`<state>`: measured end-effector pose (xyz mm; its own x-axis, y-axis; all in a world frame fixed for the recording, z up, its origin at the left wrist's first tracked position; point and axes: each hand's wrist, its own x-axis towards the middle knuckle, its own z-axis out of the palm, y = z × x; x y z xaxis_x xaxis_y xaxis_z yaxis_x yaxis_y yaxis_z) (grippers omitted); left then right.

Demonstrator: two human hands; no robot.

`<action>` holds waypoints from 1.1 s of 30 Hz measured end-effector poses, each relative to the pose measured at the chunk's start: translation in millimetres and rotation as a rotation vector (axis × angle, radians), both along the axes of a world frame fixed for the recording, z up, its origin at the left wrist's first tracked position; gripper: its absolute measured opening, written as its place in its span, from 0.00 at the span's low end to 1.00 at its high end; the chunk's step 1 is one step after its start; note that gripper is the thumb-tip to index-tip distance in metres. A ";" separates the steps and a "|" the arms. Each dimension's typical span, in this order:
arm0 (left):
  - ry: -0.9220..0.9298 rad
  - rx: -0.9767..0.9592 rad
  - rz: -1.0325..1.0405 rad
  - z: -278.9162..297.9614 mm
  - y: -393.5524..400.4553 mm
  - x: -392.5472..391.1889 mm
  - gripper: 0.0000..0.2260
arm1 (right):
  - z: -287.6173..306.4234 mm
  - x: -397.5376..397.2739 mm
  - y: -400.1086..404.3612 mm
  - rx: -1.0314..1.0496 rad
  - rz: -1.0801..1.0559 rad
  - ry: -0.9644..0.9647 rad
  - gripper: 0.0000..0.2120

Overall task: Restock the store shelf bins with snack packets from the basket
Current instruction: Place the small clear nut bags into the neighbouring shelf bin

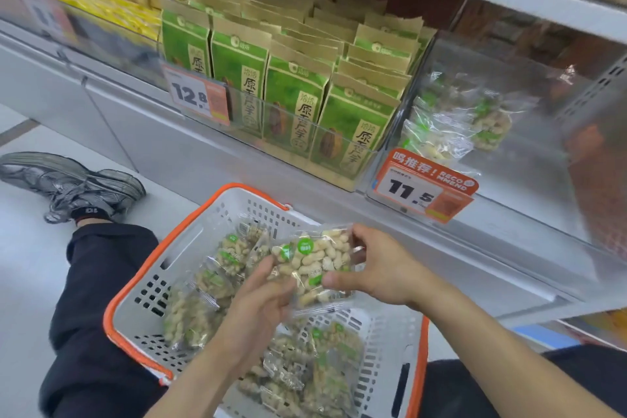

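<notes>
Head view is looking down on a white basket (190, 248) with an orange rim, sitting on the floor between the person's legs and holding many clear packets of peanuts (200, 312). Both hands are holding one peanut packet (314, 263) just above the basket. The left hand (261, 302) is gripping its lower left edge, fingers curled against the film. The right hand (376, 268) is pinching the right side, thumb pressing on the front and fingers wrapping behind the top corner. On the shelf above, a clear bin (502, 119) on the right is holding a few matching peanut packets (454, 122) lying loose toward its left side, with an orange 11.5 price tag (427, 187) hanging at its front. Beside it on the left, another clear bin (258, 112) is standing full of upright green and tan pouches (291, 78), carrying a 12.8 price tag (198, 97). Farther left, yellow packs (112, 8) are showing blurred.
</notes>
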<state>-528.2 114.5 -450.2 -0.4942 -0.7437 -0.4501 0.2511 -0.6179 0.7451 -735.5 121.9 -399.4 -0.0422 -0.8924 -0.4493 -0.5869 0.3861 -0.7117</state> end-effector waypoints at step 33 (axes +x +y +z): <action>-0.782 -1.461 0.076 91.3 -29.8 -143.8 0.21 | 109.3 -181.8 21.5 -0.593 -0.642 0.310 0.29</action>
<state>-671.9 84.6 -358.8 -0.4446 -0.7445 0.4980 -0.4438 0.6660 0.5995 -917.3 143.4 -290.1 -0.6501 -0.7365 0.1873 -0.5836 0.3260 -0.7437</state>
